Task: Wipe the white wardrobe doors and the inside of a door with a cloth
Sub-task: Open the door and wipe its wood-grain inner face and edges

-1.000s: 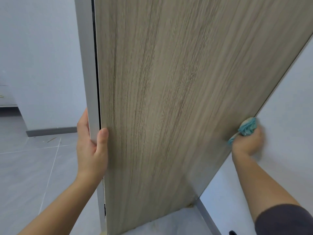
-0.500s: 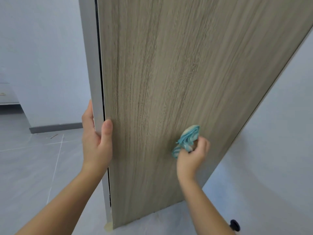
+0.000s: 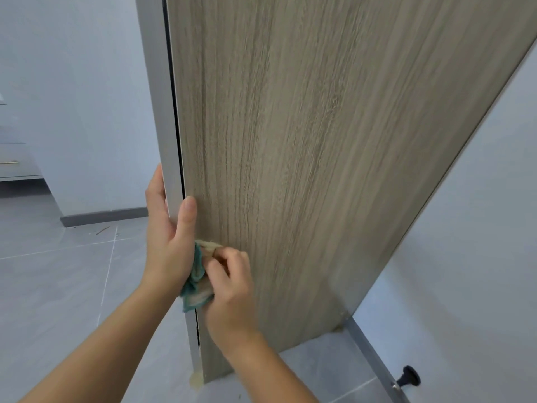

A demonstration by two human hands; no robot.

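An open door (image 3: 319, 158) with a wood-grain inner face fills the middle of the view; its free edge is a pale grey strip on the left. My left hand (image 3: 168, 237) grips that edge, thumb on the wood face, fingers behind. My right hand (image 3: 229, 280) holds a bunched teal and beige cloth (image 3: 197, 277) against the wood face low down, right by the left edge and touching my left hand.
Grey tiled floor (image 3: 58, 286) lies to the left and below. A white wall (image 3: 465, 242) with a grey skirting runs on the right, with a black door stop (image 3: 408, 378) at its foot. A drawer unit (image 3: 14, 161) stands far left.
My right hand has swept the cloth leftward across the wood face, from the hinge side to the free edge beside my left hand. My left hand keeps its grip.
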